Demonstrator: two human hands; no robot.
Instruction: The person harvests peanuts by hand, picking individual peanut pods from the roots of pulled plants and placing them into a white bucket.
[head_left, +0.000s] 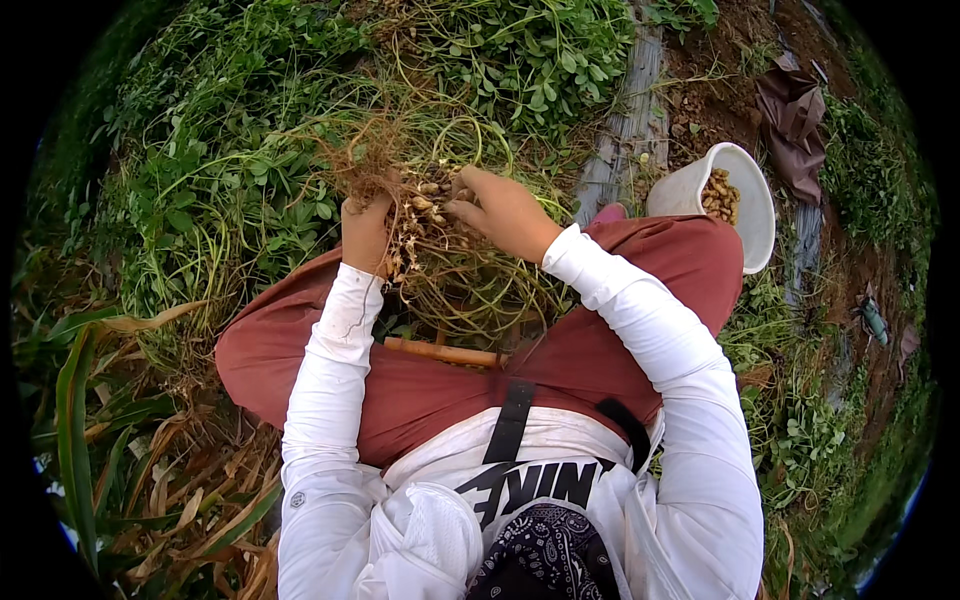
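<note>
My left hand (367, 234) grips an uprooted peanut plant by its root end, with thin brown roots (367, 161) fanning out above the fingers. Pale peanut pods (424, 201) cluster among the roots between my two hands. From the right, my right hand (501, 208) reaches in, its bent fingers at the pods. Whether a pod is between those fingertips is hidden. The plant's tangled green stems (480, 296) hang down between my knees.
Beside my right knee a white bucket (671, 189) leans tilted, holding harvested peanuts (720, 197). Leafy peanut plants (225, 112) spread ahead. Grey plastic film (637, 97) and a brown sheet (795, 127) lie rightward. Dry corn leaves (161, 480) lie left. An orange-brown bar (442, 352) shows beneath me.
</note>
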